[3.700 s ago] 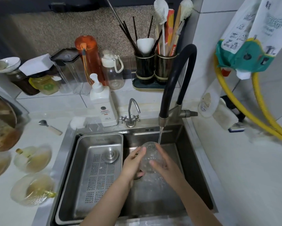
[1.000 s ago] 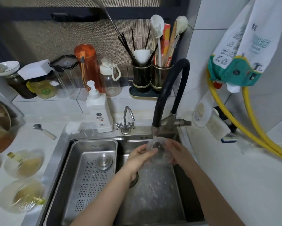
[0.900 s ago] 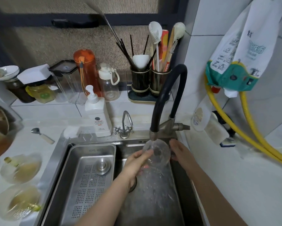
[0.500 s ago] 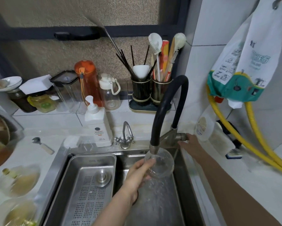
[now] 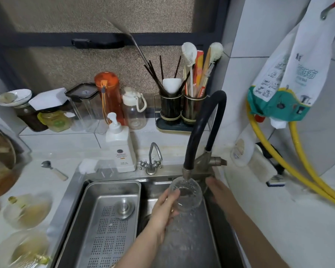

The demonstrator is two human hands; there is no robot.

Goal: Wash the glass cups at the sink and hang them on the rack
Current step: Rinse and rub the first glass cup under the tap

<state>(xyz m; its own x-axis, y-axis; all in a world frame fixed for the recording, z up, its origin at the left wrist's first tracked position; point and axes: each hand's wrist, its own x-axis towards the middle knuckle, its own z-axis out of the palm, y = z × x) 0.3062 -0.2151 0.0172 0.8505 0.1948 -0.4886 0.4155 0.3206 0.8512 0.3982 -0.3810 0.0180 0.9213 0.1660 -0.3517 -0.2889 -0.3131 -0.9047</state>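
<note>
While the left hand (image 5: 165, 206) is gripping the glass cup (image 5: 186, 194) with fingers curled round its rim under the faucet (image 5: 199, 130) at frame centre, the right hand (image 5: 217, 187) is hovering beside it, fingers relaxed.

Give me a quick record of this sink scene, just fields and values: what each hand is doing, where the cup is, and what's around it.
left hand: grips the glass cup
right hand: beside the cup, holds nothing, grip unclear
glass cup: tilted, directly under the faucet spout
faucet: black curved hose, water flow hard to see
sink: steel, with a perforated tray on its left side
soap bottle: behind the sink
</note>
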